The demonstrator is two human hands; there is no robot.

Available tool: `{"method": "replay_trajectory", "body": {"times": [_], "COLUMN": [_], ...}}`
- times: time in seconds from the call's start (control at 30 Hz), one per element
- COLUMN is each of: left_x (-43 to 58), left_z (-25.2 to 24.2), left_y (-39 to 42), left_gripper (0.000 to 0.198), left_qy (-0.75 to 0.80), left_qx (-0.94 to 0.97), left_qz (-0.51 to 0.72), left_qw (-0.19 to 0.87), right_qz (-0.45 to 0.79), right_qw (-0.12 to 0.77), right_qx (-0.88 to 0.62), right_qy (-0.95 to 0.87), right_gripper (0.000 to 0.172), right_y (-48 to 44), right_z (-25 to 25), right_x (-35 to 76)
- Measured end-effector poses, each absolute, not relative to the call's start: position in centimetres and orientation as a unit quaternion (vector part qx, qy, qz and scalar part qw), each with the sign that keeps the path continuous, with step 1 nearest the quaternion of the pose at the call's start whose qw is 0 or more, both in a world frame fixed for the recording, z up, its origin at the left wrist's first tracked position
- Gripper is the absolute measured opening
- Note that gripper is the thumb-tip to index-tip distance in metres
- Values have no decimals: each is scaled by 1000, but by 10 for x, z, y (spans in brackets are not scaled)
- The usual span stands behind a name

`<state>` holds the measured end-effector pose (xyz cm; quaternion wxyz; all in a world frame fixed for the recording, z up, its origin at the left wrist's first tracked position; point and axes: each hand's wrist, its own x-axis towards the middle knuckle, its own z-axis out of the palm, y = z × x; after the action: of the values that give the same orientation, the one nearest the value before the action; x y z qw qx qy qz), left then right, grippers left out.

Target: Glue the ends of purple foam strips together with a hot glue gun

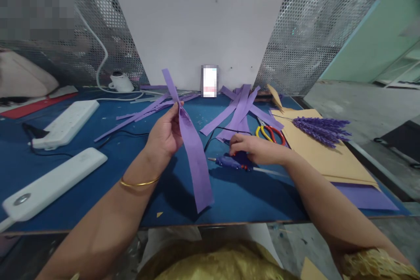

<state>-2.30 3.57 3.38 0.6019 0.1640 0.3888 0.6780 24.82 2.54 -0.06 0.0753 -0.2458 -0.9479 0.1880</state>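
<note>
My left hand (167, 129) pinches a long purple paper strip (195, 157) near its gathered, twisted waist. The strip's wide end hangs toward the table's front edge, and its narrower end points up and away. My right hand (254, 148) is curled over a blue glue gun (229, 162), its fingers at the handle, which they partly hide. The gun's nozzle points left, and a clear glue stick (269, 171) sticks out at its back. Just beyond that hand are scissors (271, 133) with red and yellow handles and a crossed pile of purple strips (241, 109).
Tan paper sheets (331, 162) carry a purple flower bunch (323, 130) at right. Thin purple strips (144, 111) lie back left. White power strips (65, 124) and a white device (54, 188) occupy the left. A phone (210, 81) leans on a white board (197, 30).
</note>
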Motion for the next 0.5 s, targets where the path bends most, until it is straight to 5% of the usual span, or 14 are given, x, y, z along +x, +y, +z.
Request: {"method": "replay_trajectory", "body": {"times": [0.27,0.43,0.5], "left_x": [-15,-6,-2], "left_z": [25,22,20], "left_y": [31,22,18], "left_gripper": [6,16,20], "left_qy": [354,334,335], "left_qx": [208,260,276], "left_qz": [667,663,659], "left_qw": [622,618,613], "right_qz": [125,323,451], "right_qw": [77,261,315], "right_qx": [-259,-366,-385], "right_qy": [-955,-833,-741], "right_gripper": [48,28,35], "right_y": [19,13,8], "right_z": [-8,0,3], "right_x": [239,231,226]}}
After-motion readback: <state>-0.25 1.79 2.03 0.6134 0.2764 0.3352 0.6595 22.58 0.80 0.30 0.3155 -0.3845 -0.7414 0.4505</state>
